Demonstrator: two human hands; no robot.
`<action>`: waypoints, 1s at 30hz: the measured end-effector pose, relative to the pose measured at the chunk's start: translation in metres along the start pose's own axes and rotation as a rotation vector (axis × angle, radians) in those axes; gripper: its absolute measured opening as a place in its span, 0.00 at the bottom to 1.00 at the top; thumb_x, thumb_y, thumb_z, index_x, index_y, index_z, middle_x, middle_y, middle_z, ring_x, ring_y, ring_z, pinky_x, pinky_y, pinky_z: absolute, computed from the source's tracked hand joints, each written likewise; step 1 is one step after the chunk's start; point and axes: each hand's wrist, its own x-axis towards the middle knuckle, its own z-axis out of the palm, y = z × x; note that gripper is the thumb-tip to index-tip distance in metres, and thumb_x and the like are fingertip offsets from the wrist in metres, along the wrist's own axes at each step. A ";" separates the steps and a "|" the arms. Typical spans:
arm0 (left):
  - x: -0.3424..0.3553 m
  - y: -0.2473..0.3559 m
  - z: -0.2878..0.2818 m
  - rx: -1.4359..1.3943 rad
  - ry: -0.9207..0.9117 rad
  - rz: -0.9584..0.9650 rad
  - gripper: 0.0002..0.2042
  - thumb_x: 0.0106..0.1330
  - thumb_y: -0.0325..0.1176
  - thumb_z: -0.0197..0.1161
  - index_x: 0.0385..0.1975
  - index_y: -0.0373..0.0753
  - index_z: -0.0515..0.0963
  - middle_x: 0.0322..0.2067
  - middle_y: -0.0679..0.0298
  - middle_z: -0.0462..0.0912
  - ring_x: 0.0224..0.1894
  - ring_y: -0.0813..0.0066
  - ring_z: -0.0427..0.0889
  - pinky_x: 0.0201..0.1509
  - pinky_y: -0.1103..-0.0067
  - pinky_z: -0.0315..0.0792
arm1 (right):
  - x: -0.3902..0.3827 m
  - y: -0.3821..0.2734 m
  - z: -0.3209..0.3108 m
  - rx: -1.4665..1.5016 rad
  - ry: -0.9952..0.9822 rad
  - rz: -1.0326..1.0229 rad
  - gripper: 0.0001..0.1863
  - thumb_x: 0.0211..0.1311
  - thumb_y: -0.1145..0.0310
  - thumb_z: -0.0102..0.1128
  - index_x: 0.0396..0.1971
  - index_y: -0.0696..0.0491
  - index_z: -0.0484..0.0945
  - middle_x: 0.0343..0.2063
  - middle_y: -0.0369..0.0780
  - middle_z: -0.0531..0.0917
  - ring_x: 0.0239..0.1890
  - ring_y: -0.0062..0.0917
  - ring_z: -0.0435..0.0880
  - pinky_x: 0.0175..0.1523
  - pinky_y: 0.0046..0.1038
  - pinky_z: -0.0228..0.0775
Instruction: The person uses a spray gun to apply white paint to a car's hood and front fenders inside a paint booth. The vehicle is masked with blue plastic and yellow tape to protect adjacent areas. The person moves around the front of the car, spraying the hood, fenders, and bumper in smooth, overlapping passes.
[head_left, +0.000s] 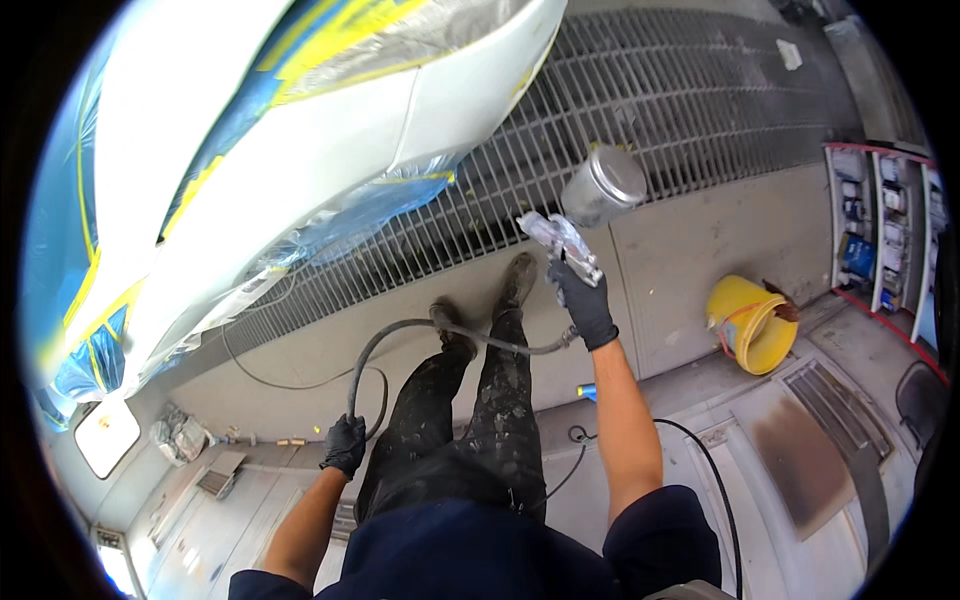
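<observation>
The spray gun [560, 240] will probably feel top-heavy, since a bulky metal cup [605, 187] sits on it; how full it is cannot be told. Its body looks hard and rigid, the smooth cup likely slippery, and the nozzle end the part to guard from knocks. The handle is the place to hold: the gloved right hand [582, 305] is wrapped around it, though the trigger finger is hard to make out. The dark air hose [430, 326] looks rubbery and springy, arching left into the left hand [345, 443], whose fingers are curled around it.

The gun is silvery, seemingly smeared or wrapped; the cup is dull grey with a shinier lid. Both are right of the white vehicle panel [350, 150], above the grating's [690, 80] near edge.
</observation>
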 end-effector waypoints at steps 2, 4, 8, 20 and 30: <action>-0.016 -0.014 -0.013 0.014 -0.030 0.035 0.19 0.67 0.49 0.53 0.35 0.36 0.77 0.30 0.43 0.82 0.37 0.40 0.80 0.39 0.54 0.73 | -0.043 -0.017 0.009 -0.038 0.073 -0.019 0.09 0.61 0.65 0.66 0.38 0.52 0.82 0.26 0.28 0.79 0.24 0.09 0.70 0.27 0.18 0.61; -0.027 -0.040 -0.022 -0.077 -0.079 -0.004 0.19 0.66 0.49 0.52 0.36 0.36 0.78 0.31 0.43 0.82 0.38 0.39 0.81 0.42 0.53 0.73 | -0.090 -0.043 0.027 -0.061 0.087 -0.068 0.08 0.60 0.66 0.66 0.38 0.52 0.81 0.25 0.28 0.79 0.23 0.08 0.70 0.25 0.18 0.60; -0.024 -0.088 -0.044 -0.120 -0.096 0.039 0.20 0.65 0.49 0.53 0.39 0.36 0.78 0.34 0.43 0.82 0.40 0.41 0.81 0.44 0.55 0.73 | -0.178 -0.096 0.072 -0.130 0.126 -0.078 0.09 0.60 0.65 0.66 0.38 0.52 0.80 0.24 0.29 0.78 0.18 0.10 0.69 0.21 0.18 0.59; -0.030 -0.164 -0.078 -0.375 0.014 0.055 0.21 0.65 0.50 0.52 0.36 0.34 0.79 0.31 0.47 0.83 0.38 0.48 0.83 0.42 0.60 0.74 | -0.233 -0.257 0.212 -0.168 -0.165 -0.543 0.13 0.61 0.67 0.65 0.44 0.54 0.81 0.27 0.30 0.81 0.24 0.10 0.74 0.26 0.18 0.63; -0.065 -0.043 -0.101 -0.393 -0.020 -0.156 0.26 0.65 0.56 0.51 0.32 0.35 0.82 0.28 0.44 0.83 0.37 0.43 0.82 0.43 0.58 0.74 | -0.058 -0.432 0.237 -0.291 -0.077 -0.664 0.12 0.62 0.61 0.66 0.39 0.52 0.79 0.21 0.27 0.76 0.18 0.08 0.68 0.20 0.16 0.59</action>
